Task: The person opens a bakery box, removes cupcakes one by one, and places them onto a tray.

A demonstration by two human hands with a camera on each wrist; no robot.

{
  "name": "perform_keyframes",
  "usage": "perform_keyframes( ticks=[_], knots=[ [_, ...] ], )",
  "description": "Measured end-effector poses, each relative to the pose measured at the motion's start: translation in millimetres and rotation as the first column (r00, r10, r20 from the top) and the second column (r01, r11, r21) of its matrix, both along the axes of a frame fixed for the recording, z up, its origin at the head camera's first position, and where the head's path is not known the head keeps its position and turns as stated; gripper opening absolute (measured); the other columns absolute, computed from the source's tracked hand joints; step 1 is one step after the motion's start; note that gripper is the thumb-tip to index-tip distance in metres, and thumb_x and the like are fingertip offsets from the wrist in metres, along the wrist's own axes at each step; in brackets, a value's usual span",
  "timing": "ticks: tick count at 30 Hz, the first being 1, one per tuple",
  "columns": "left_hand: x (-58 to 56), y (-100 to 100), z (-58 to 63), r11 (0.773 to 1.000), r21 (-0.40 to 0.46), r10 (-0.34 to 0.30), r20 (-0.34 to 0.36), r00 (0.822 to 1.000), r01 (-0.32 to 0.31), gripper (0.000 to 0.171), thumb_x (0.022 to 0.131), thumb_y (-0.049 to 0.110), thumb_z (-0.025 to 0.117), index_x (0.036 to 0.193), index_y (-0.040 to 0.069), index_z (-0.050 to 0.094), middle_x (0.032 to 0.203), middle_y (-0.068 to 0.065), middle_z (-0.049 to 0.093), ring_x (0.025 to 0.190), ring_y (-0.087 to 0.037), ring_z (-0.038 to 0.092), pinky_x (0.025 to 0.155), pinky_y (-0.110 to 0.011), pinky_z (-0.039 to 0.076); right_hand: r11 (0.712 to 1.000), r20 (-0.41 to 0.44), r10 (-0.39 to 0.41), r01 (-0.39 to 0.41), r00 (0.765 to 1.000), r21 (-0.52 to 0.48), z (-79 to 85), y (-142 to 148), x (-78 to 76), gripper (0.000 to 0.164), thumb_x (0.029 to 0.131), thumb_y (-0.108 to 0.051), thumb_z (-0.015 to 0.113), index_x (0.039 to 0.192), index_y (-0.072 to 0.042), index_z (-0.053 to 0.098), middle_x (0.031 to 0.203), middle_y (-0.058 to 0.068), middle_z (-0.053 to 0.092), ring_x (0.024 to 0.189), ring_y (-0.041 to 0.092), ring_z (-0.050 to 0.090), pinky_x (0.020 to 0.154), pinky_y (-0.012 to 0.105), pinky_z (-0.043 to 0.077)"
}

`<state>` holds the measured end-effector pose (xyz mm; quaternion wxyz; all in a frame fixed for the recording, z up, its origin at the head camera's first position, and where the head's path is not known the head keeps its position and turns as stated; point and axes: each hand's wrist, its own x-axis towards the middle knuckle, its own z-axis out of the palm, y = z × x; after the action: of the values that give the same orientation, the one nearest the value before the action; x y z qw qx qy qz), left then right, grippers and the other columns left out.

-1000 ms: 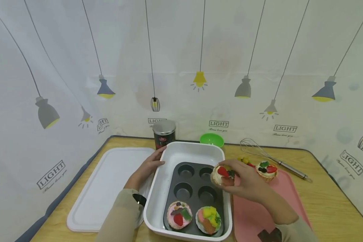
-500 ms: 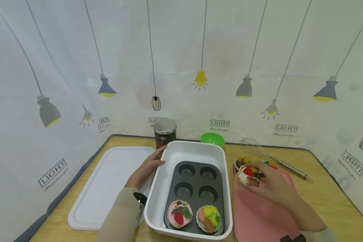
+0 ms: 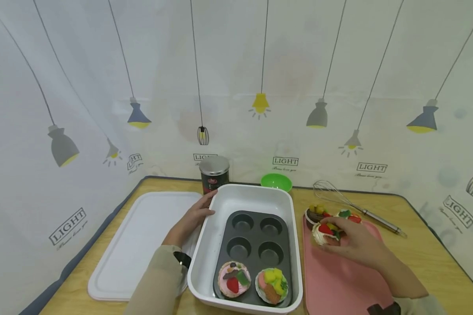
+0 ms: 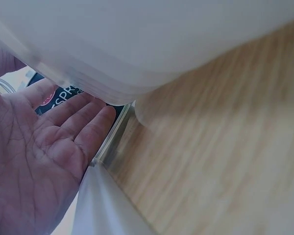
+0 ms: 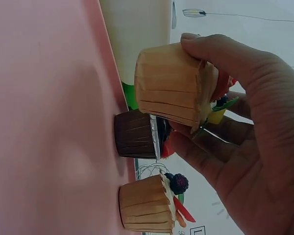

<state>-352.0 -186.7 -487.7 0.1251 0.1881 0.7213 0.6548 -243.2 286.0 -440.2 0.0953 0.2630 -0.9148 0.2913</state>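
Observation:
In the head view my right hand (image 3: 358, 240) holds a cupcake (image 3: 323, 233) topped with cream, strawberry and fruit. Its tan pleated wrapper (image 5: 166, 83) shows in the right wrist view, a little above the pink tray (image 3: 339, 280). Beyond it on that tray stand a brown-wrapped cupcake (image 5: 134, 134) and another tan-wrapped cupcake (image 5: 147, 203). My left hand (image 3: 193, 218) rests against the left rim of a white bin (image 3: 295, 245), fingers fairly straight; the bin partly hides them. Inside lies a dark muffin tin (image 3: 255, 234), with a pink-topped cupcake (image 3: 234, 280) and a yellow-topped cupcake (image 3: 272, 286) in its front cups.
A white flat lid-like board (image 3: 138, 249) lies on the left. Behind the bin stand a dark canister (image 3: 214, 175) with a silver lid and a green bowl (image 3: 276, 181). A whisk (image 3: 358, 208) lies at the back right. A printed sheet (image 3: 236, 65) hangs around the table.
My right hand has moved right with the cupcake, from over the muffin tin to over the pink tray, and most recently slightly lower. My left hand has stayed at the bin.

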Motion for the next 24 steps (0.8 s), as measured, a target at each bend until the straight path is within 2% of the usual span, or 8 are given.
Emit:
perform_keyframes(
  ticks=[6,10,16,24],
  knots=[
    [0.4,-0.6,0.4,1.0,-0.006,-0.001,-0.004,1.0,0.001,0.072,0.095,0.007,0.05,0.161,0.014,0.022,0.161,-0.018,0.03,0.141,-0.036,0.036,0.112,-0.053,0.033,0.999,0.043,0.035,-0.035,0.998,0.002,-5.3,0.0,-2.2,0.055,0.082,-0.043,0.082,0.127,-0.02,0.061,0.106,-0.011,0.064,0.085,0.005,0.059,0.072,0.033,0.052],
    [1.0,-0.1,0.9,1.0,-0.016,0.021,0.018,1.0,-0.021,0.071,0.095,0.009,0.051,0.16,0.018,0.025,0.161,-0.014,0.031,0.141,-0.034,0.038,0.113,-0.053,0.033,0.999,0.062,0.036,-0.037,0.997,0.021,-7.4,-0.2,-2.4,0.054,0.083,-0.046,0.081,0.127,-0.022,0.061,0.112,-0.01,0.065,0.093,0.006,0.062,0.075,0.034,0.054],
    [1.7,0.2,1.5,1.0,-0.002,-0.006,0.005,1.0,0.006,0.071,0.096,0.01,0.05,0.161,0.015,0.022,0.162,-0.015,0.029,0.141,-0.034,0.038,0.111,-0.051,0.035,0.999,0.081,0.04,-0.042,0.996,0.026,-12.6,1.8,-3.3,0.055,0.083,-0.046,0.081,0.127,-0.022,0.061,0.117,-0.007,0.067,0.098,0.007,0.064,0.077,0.032,0.054],
    [1.1,0.5,1.5,0.999,-0.03,0.027,0.024,0.999,-0.026,0.071,0.095,0.012,0.051,0.16,0.019,0.025,0.161,-0.013,0.031,0.141,-0.031,0.039,0.111,-0.051,0.035,0.998,0.06,0.061,-0.062,0.996,0.029,-17.5,2.8,-6.1,0.055,0.082,-0.044,0.082,0.127,-0.019,0.061,0.11,-0.01,0.067,0.095,0.006,0.064,0.076,0.031,0.054]
  ],
)
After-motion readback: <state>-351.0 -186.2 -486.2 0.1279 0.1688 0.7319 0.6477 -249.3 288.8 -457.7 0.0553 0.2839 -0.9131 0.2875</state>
